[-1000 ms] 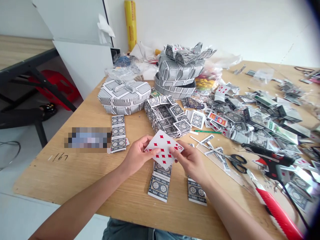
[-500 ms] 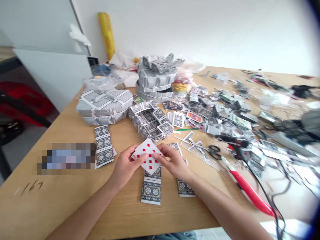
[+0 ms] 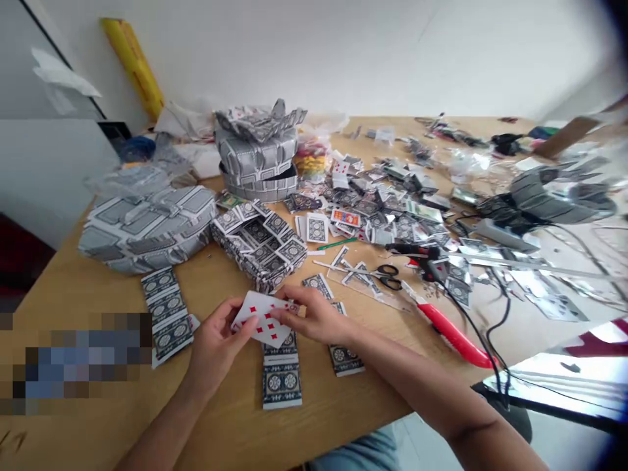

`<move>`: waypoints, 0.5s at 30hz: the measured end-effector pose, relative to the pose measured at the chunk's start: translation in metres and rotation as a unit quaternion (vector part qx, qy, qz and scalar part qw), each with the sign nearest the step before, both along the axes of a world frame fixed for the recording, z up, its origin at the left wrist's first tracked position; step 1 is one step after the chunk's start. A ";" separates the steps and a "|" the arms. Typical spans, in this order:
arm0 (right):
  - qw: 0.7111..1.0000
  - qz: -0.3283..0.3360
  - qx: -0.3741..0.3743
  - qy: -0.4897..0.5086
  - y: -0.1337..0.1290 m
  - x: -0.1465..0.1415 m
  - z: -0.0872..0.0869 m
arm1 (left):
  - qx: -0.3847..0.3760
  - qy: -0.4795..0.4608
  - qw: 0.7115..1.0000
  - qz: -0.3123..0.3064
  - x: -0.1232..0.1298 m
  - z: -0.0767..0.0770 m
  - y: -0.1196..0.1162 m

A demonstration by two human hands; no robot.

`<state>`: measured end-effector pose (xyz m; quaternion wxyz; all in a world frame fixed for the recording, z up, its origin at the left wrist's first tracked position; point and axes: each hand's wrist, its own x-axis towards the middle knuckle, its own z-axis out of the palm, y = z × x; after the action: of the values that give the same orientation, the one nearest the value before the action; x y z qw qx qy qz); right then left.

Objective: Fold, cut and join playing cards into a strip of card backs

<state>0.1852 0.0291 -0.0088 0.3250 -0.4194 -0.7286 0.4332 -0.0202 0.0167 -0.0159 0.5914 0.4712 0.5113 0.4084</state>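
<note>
Both my left hand (image 3: 216, 339) and my right hand (image 3: 314, 316) grip a white playing card with red diamonds (image 3: 260, 319), one at each side, low over the wooden table (image 3: 98, 418). Under the card lies a strip of joined dark patterned card backs (image 3: 282, 374), its upper end hidden. A shorter strip (image 3: 346, 358) sits below my right hand. Another strip (image 3: 167, 313) lies left of my left hand. A box woven from folded cards (image 3: 258, 247) stands just beyond the held card.
A large rounded woven box (image 3: 147, 229) and a stacked round one (image 3: 258, 157) stand at the back. Cut cards (image 3: 383, 212) are heaped to the right, with scissors (image 3: 388, 277), a red utility knife (image 3: 454, 335), a hot glue gun (image 3: 422, 255) and black cables (image 3: 495, 333).
The view has swung right, so the table contents sit further left and more of the right side shows. The card lies flatter in both hands, which still hold it.
</note>
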 end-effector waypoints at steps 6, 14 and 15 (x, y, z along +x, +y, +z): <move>1.000 0.000 -0.018 0.013 -0.001 -0.005 -0.006 | -0.017 -0.024 1.000 -0.004 0.000 0.000 -0.001; 1.000 -0.003 -0.011 -0.026 -0.005 -0.009 -0.008 | -0.017 -0.044 0.999 0.025 0.000 0.001 -0.001; 1.000 -0.004 -0.007 -0.029 -0.005 -0.009 -0.009 | -0.011 -0.041 0.999 0.023 0.000 0.003 -0.001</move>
<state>0.1765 0.0237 -0.0177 0.3023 -0.4375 -0.7328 0.4246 -0.0206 0.0157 -0.0132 0.6076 0.4353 0.5019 0.4354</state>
